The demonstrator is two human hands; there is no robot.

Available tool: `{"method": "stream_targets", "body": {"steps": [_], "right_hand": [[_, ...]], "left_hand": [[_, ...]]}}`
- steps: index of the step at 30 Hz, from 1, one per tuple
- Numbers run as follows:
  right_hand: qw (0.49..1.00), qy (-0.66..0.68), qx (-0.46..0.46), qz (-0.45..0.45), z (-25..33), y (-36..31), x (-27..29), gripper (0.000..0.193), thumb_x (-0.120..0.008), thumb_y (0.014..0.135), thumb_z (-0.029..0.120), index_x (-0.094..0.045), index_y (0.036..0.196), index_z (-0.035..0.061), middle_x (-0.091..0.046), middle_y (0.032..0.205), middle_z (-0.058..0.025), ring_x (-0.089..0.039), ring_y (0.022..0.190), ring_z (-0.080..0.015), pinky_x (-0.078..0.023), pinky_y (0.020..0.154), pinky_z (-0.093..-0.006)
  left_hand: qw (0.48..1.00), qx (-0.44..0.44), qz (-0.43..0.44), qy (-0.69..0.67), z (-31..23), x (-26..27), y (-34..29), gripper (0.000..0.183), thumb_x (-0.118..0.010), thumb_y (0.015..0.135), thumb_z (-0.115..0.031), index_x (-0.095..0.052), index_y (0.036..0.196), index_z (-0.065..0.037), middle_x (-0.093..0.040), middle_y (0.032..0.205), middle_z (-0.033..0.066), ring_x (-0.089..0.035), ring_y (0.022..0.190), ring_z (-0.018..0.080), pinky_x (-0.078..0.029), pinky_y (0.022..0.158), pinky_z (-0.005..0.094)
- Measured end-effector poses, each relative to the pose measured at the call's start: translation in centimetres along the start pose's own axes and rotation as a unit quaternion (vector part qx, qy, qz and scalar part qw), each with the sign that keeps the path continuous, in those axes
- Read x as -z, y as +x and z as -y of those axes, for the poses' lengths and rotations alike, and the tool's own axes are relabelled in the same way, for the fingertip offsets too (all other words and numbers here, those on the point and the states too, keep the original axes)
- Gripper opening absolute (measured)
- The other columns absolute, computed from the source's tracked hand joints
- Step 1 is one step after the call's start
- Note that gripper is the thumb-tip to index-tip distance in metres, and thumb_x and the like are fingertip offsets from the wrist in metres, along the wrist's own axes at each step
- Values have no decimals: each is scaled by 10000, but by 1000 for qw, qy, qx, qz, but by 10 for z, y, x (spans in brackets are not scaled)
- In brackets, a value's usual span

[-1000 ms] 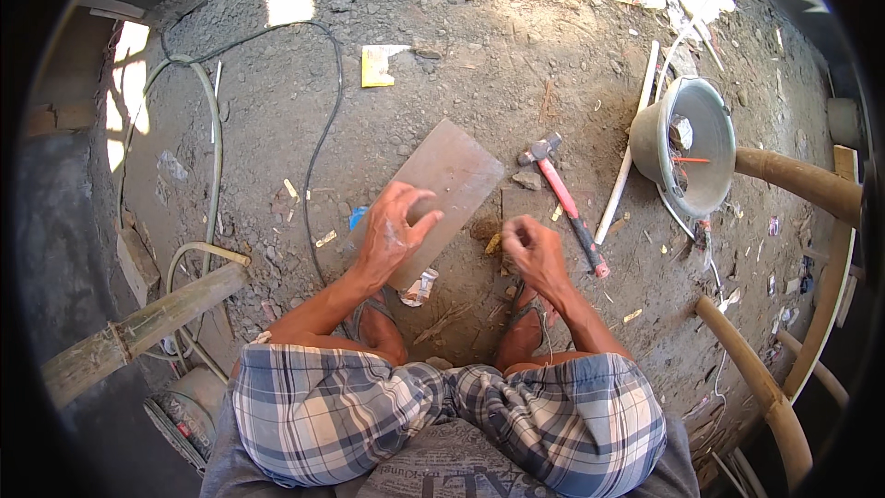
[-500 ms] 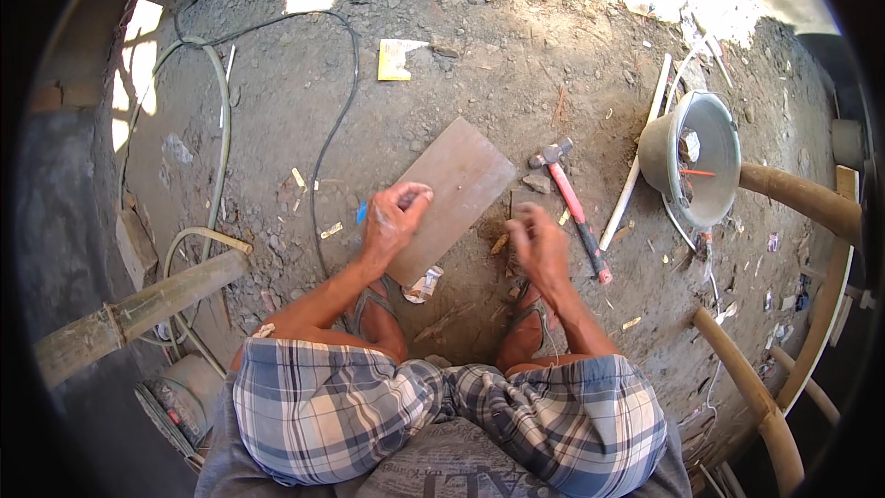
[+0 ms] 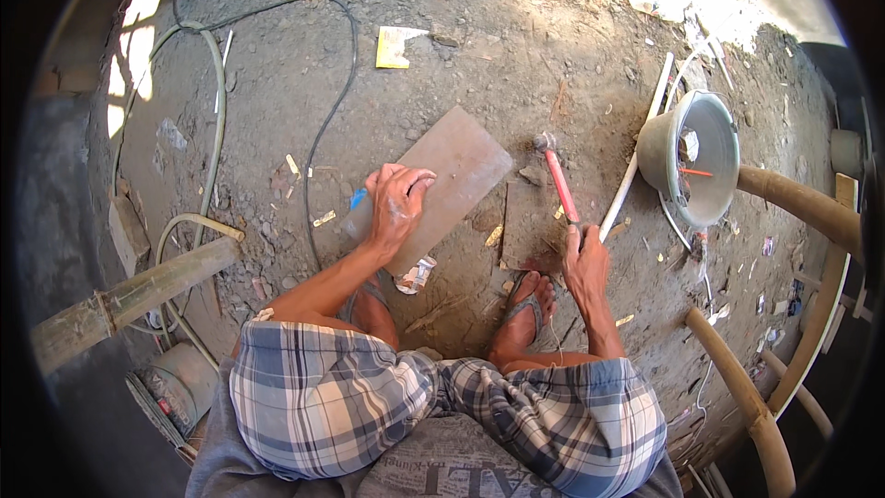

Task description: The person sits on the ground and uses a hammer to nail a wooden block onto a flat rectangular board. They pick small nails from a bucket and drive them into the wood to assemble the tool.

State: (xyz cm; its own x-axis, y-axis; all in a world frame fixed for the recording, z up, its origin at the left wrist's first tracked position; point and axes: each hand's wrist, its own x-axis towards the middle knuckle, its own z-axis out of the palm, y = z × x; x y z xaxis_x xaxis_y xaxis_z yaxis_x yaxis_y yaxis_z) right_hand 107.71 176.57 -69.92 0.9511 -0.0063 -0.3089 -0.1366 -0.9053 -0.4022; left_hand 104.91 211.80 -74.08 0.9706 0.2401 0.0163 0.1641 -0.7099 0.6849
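Observation:
My left hand (image 3: 402, 207) rests over a flat grey-brown rectangular board (image 3: 461, 161) lying on the dirt. Its fingers are bent in toward the thumb; whatever may be between them is hidden. To the right, my right hand (image 3: 586, 263) is wrapped round the lower handle of a hammer (image 3: 560, 186) with a red-and-black handle. The hammer's metal head points away from me, at or just above the ground. A crumpled pale wrapper (image 3: 416, 275) lies by the board's near corner, and a blue scrap (image 3: 358, 196) beside its left edge.
A grey bucket (image 3: 650, 152) lies tipped at the right beside a white pipe (image 3: 623, 198). A dark cable (image 3: 343, 97) and a hose (image 3: 219, 120) run over the rubble at left. Bamboo poles (image 3: 175, 277) reach in from both sides. A yellow packet (image 3: 391, 48) lies farther off.
My right hand has moved right and down and taken hold of the hammer's handle. My left hand has shifted slightly right, its fingers now lower over the board.

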Motion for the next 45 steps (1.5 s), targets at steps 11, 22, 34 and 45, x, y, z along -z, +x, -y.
{"method": "stream_targets", "body": {"steps": [11, 22, 34, 45], "right_hand": [[962, 84, 160, 202, 64, -34, 19, 270, -628, 1104, 322, -589, 1150, 59, -711, 785, -252, -709, 719, -497, -538, 623, -561], [966, 107, 148, 183, 75, -30, 12, 283, -631, 1097, 311, -553, 1079, 39, -693, 759, -275, -695, 711, -527, -542, 618, -577], [966, 126, 178, 138, 87, -34, 28, 200, -630, 1091, 238, -595, 1093, 41, -685, 754, -256, -710, 710, -497, -541, 606, -553], [966, 117, 153, 175, 76, -20, 6, 202, -643, 1077, 219, -592, 1126, 30, -669, 747, -254, -707, 704, -496, -531, 603, -539]], "left_hand": [[999, -46, -22, 5, 6, -6, 2, 118, -800, 904, -125, -833, 1017, -131, -796, 1034, -9, -628, 1065, 231, -353, 1048, 449], [999, -50, -16, 3, 9, -7, 4, 146, -820, 880, -107, -831, 1024, -128, -784, 1068, -10, -620, 1072, 241, -355, 1039, 461], [993, -22, -20, 114, -7, 10, -3, 1003, -934, 764, -515, -545, 1579, -80, -552, 1571, 197, -502, 1425, 379, -294, 1206, 574], [981, 25, 131, 138, 11, 14, -14, 1505, -903, 605, -777, -276, 1681, 67, -346, 1724, 276, -324, 1601, 433, -249, 1268, 603]]}}
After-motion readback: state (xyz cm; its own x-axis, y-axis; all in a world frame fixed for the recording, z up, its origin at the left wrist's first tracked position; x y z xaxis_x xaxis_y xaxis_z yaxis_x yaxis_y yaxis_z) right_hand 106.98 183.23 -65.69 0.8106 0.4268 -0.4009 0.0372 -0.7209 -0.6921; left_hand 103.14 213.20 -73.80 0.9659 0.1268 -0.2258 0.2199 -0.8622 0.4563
